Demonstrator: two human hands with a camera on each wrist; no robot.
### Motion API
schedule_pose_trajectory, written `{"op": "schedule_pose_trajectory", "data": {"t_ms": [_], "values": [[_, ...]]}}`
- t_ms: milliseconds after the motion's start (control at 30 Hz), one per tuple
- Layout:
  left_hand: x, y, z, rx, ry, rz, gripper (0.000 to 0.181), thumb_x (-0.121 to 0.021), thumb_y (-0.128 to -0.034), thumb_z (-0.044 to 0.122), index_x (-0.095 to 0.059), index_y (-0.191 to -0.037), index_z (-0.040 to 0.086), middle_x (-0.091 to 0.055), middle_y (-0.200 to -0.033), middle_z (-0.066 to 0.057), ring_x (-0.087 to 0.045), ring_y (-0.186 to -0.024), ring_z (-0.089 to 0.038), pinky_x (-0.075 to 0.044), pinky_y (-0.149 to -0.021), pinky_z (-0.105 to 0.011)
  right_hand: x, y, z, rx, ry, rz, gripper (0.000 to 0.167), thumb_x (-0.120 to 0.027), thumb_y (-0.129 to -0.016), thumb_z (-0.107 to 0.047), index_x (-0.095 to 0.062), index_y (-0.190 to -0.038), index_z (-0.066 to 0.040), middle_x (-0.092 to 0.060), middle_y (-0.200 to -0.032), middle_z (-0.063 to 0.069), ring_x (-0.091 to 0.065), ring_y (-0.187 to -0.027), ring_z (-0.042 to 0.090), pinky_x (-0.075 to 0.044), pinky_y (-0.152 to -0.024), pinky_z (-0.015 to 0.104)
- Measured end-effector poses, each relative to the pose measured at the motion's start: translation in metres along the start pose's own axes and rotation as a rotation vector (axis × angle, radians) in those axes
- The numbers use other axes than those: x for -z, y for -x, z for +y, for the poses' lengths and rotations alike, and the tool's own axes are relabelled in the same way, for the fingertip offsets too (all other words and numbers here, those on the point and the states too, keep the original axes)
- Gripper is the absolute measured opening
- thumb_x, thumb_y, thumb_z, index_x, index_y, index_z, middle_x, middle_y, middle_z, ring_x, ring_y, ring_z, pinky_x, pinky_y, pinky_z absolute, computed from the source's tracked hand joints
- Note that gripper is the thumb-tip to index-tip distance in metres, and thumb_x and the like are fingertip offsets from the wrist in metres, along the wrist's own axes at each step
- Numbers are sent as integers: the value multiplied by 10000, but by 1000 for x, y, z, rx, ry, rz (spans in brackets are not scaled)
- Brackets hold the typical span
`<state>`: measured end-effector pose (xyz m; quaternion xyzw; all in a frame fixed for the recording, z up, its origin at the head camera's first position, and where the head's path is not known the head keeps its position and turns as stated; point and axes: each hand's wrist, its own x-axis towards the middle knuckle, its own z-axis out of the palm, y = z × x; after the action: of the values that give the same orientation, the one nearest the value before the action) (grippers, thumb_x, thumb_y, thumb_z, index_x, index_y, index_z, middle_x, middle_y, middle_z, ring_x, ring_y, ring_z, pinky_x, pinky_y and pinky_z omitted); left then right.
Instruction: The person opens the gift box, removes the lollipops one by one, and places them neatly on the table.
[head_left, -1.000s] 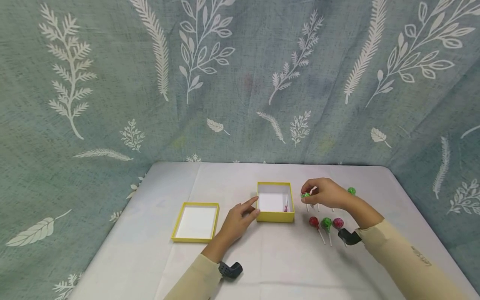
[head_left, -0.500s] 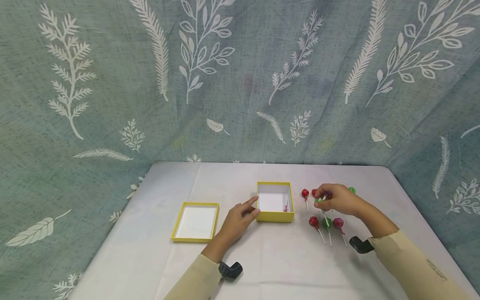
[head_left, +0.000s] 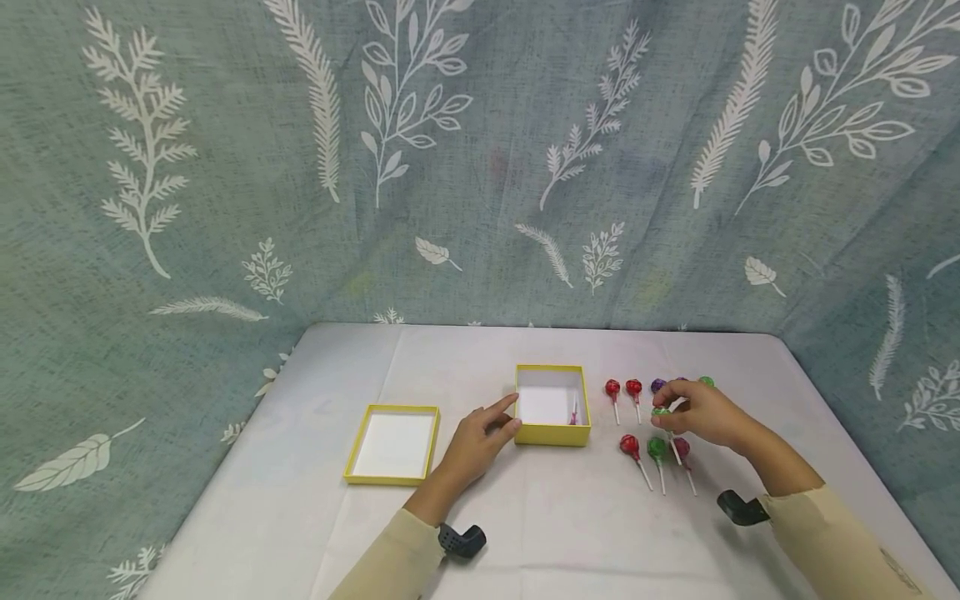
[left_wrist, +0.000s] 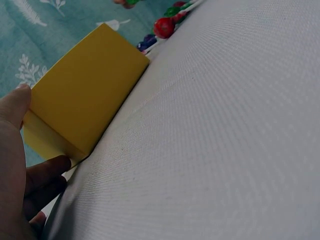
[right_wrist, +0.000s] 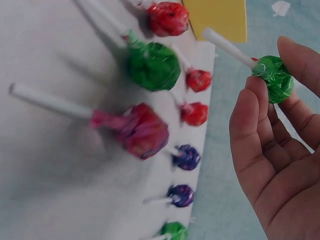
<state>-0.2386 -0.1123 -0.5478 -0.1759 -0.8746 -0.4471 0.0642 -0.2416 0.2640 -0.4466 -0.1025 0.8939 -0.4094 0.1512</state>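
Note:
My right hand (head_left: 705, 412) pinches a green lollipop (right_wrist: 275, 80) by its wrapped head, its white stick angling away, above the table. Beneath and around it lie other lollipops: a red one (head_left: 629, 446), a green one (head_left: 657, 448) and a pink one (head_left: 681, 447) in front. Behind them are two red ones (head_left: 633, 387), purple ones (right_wrist: 186, 157) and another green one (head_left: 707, 381). My left hand (head_left: 476, 437) touches the left side of the yellow box (head_left: 551, 435) with extended fingers. Inside this lidless box, a white stick with a pink bit (head_left: 574, 414) stands at the right wall.
The yellow-edged lid (head_left: 386, 480) lies with its white inside up, left of the box. A white cloth covers the table (head_left: 525, 533). Behind hangs a blue-green curtain (head_left: 480, 167) with white leaf prints.
My right hand has moved rightward, away from the box, carrying the green lollipop over the others. The red lollipops in the back row have come into view. My left hand stays in place.

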Motion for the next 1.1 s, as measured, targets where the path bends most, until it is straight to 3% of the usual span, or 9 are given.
{"op": "schedule_pose_trajectory", "data": {"t_ms": [500, 1100], "values": [[0, -1, 1, -7, 5, 2, 583, -530, -933, 587, -521, -1425, 275, -681, -999, 114, -580, -1024, -151, -434, -984, -462, 7, 21, 25, -35, -41, 65, 342, -723, -890, -194, -594, -1113, 31, -570, -1062, 130, -636, -901, 227, -568, -740, 354], [1, 1, 2, 8, 2, 2, 540, -539, -931, 582, -515, -1417, 350, -679, -1010, 123, -575, -1022, -128, -454, -960, -432, 6, 37, 54, -67, -29, 118, 391, -719, -890, -201, -582, -1151, 56, -584, -1113, 164, -621, -949, 269, -569, -742, 331]]}}
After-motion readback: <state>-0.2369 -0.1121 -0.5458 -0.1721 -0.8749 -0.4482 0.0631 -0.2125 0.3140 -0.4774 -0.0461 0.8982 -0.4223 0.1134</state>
